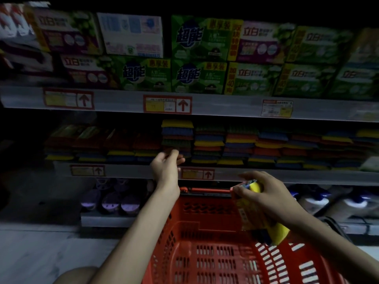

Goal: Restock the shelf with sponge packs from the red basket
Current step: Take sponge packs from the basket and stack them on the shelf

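Sponge pack (pixel 259 210) is in the right hand (pixel 266 198), held over the red basket (pixel 207 253), at its right side. Fingers wrap the pack's top end, clamped on it; yellow sponge shows at top and bottom of the pack, printed label down the front. Pack hangs roughly upright, lower end tilted toward the right rim of the basket.

Left hand (pixel 167 167) is raised to the front edge of the middle shelf (pixel 127 171), fingers loosely spread, gripping nothing. Fingertips sit at the base of one stack of sponge packs (pixel 177 136), the tallest one; contact with it can't be confirmed, too dim.

Middle shelf holds rows of stacked sponge packs (pixel 240 146) in yellow, blue, red, green layers, running left to right. Left-side stacks are very dark, detail lost. Price tags (pixel 167 104) with up arrows sit on the shelf rails.

Basket interior looks bare where visible; its handle (pixel 205 190) lies across the far rim, just below the middle shelf rail.

Upper shelf: green and purple boxes (pixel 200 56) stacked two high, edges blurred. Lower shelf: purple-capped items (pixel 119 201) at left, white containers (pixel 336 201) at right. Pale floor (pixel 41 253) at bottom left.
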Demonstrator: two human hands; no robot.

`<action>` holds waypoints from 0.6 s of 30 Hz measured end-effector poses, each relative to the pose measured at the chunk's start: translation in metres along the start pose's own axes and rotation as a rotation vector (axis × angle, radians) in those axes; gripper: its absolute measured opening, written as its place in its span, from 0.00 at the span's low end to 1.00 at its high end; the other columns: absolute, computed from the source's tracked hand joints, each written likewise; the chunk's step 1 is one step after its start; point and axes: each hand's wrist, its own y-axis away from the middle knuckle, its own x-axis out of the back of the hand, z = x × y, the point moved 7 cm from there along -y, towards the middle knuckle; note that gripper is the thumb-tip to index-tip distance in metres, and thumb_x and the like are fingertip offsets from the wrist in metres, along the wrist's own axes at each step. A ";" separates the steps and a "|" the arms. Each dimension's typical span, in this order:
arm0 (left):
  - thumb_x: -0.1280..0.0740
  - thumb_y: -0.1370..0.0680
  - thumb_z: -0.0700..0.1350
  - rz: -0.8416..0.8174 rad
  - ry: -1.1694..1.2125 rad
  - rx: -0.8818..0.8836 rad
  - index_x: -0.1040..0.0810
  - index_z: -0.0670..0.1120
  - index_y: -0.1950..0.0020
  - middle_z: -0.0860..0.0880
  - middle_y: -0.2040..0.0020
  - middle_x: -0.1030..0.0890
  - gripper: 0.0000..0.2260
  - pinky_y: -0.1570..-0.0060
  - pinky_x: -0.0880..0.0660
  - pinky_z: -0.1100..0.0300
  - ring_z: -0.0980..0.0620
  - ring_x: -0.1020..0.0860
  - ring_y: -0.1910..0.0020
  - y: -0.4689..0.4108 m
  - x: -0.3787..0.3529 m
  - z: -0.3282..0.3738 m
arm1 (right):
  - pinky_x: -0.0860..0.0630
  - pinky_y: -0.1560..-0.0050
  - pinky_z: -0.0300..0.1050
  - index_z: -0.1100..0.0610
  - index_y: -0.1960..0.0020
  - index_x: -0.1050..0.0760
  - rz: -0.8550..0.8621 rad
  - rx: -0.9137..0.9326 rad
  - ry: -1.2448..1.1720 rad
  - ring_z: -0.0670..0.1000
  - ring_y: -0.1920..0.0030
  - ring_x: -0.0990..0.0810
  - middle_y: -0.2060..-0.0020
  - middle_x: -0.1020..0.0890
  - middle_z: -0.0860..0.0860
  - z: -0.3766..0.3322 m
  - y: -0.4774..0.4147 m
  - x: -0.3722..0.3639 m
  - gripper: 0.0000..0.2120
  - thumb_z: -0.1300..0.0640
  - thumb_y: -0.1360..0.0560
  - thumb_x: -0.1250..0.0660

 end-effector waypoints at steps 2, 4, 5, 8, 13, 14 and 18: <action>0.32 0.19 0.39 0.003 0.015 0.005 0.26 0.50 0.59 0.50 0.61 0.18 0.11 0.65 0.29 0.60 0.52 0.17 0.59 0.001 -0.002 0.001 | 0.22 0.43 0.48 0.43 0.34 0.24 -0.001 -0.002 0.004 0.45 0.42 0.25 0.39 0.25 0.42 0.001 0.000 0.000 0.25 0.36 0.28 0.29; 0.32 0.18 0.39 0.001 0.015 0.010 0.27 0.51 0.60 0.50 0.61 0.19 0.12 0.64 0.30 0.59 0.52 0.18 0.60 0.001 -0.003 0.001 | 0.22 0.42 0.48 0.44 0.33 0.23 0.001 -0.006 0.006 0.45 0.42 0.25 0.40 0.25 0.42 0.001 0.000 0.000 0.25 0.36 0.28 0.29; 0.32 0.18 0.39 -0.006 0.006 0.012 0.27 0.50 0.60 0.50 0.61 0.19 0.11 0.65 0.30 0.59 0.52 0.18 0.60 0.001 -0.004 0.000 | 0.22 0.42 0.49 0.44 0.33 0.23 0.004 -0.006 0.003 0.45 0.41 0.25 0.40 0.25 0.42 0.000 0.000 0.000 0.26 0.36 0.28 0.29; 0.33 0.18 0.40 -0.023 -0.022 0.011 0.26 0.46 0.58 0.49 0.60 0.18 0.09 0.67 0.31 0.61 0.52 0.17 0.60 -0.002 -0.005 -0.001 | 0.22 0.40 0.52 0.46 0.33 0.23 0.006 -0.006 -0.009 0.46 0.40 0.24 0.39 0.24 0.42 -0.001 0.001 0.001 0.26 0.36 0.27 0.29; 0.34 0.18 0.42 -0.030 -0.050 0.010 0.25 0.47 0.56 0.48 0.60 0.17 0.07 0.67 0.31 0.60 0.53 0.17 0.61 -0.004 -0.005 -0.002 | 0.22 0.40 0.50 0.46 0.32 0.23 0.003 -0.011 -0.009 0.45 0.40 0.25 0.39 0.25 0.42 -0.001 0.002 0.001 0.26 0.37 0.27 0.29; 0.34 0.18 0.42 -0.034 -0.050 0.016 0.25 0.47 0.55 0.48 0.60 0.17 0.06 0.68 0.31 0.60 0.53 0.17 0.61 -0.004 -0.005 -0.002 | 0.22 0.40 0.50 0.45 0.32 0.23 0.001 -0.012 -0.013 0.45 0.40 0.25 0.39 0.25 0.42 -0.002 0.002 0.002 0.26 0.36 0.27 0.29; 0.35 0.17 0.41 -0.053 -0.029 0.063 0.25 0.43 0.48 0.48 0.61 0.17 0.02 0.70 0.32 0.61 0.55 0.18 0.66 -0.009 -0.008 -0.005 | 0.22 0.40 0.50 0.45 0.32 0.24 -0.001 -0.015 -0.014 0.45 0.40 0.25 0.38 0.24 0.43 -0.003 0.001 0.003 0.26 0.37 0.27 0.28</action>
